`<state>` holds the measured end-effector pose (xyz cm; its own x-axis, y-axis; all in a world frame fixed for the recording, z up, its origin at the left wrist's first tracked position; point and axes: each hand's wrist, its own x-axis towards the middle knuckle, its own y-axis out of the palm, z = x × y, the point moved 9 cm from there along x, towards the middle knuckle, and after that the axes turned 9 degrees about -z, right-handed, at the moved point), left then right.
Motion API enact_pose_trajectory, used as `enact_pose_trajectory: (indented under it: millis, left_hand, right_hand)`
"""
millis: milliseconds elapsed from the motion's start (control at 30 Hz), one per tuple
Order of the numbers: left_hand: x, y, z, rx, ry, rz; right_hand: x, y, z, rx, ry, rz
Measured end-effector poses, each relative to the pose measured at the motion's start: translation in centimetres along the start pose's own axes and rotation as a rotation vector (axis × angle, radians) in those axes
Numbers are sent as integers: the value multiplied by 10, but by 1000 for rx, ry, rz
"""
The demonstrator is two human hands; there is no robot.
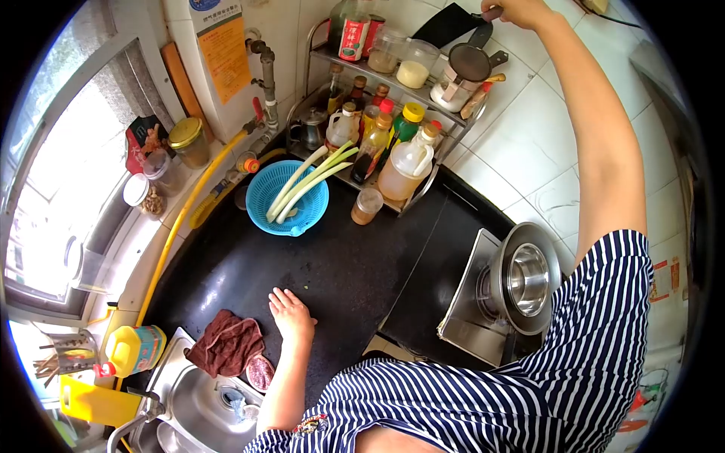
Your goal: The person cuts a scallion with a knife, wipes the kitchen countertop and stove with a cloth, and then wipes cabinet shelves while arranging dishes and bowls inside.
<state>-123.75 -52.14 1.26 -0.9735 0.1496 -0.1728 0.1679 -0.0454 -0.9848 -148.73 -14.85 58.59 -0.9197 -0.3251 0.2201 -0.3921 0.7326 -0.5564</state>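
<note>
My left hand (292, 315) lies flat on the black countertop (347, 264), fingers stretched out and holding nothing. A brown cloth (226, 343) is to its left, by the sink. High at the top right, my right hand (521, 12) is closed on the handle of a black cleaver (445, 27). The blade points left, over the top shelf of the metal rack (393, 72), beside jars and a round black-lidded container (469, 62). Scallion stalks (306, 181) rest in a blue basket (264, 189) on the counter.
Bottles, including a large jug (405, 170), crowd the lower rack. A small jar (367, 206) stands before it. Metal bowls (529, 281) sit on the stove (470, 302) at right. At lower left are the sink (200, 404) and a yellow bottle (130, 349).
</note>
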Motion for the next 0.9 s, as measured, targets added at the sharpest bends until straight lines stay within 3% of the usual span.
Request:
enact_pose_trajectory:
  millis: [267, 367, 667, 733, 800, 900]
  left_hand:
    - [2, 5, 0, 17, 1, 42]
    - [3, 6, 0, 21, 2, 56]
    - [5, 1, -1, 36, -10, 63]
    - [4, 2, -1, 32, -12, 63]
    - [7, 7, -3, 26, -11, 60]
    - [7, -6, -1, -63, -61, -125]
  right_hand:
    - [54, 59, 43, -27, -115, -32]
    - [56, 62, 52, 19, -26, 16]
    - [64, 131, 67, 317, -101, 190]
    - [64, 121, 65, 318, -87, 68]
    - [58, 118, 63, 325, -110, 136]
    - [59, 79, 56, 302, -149, -73]
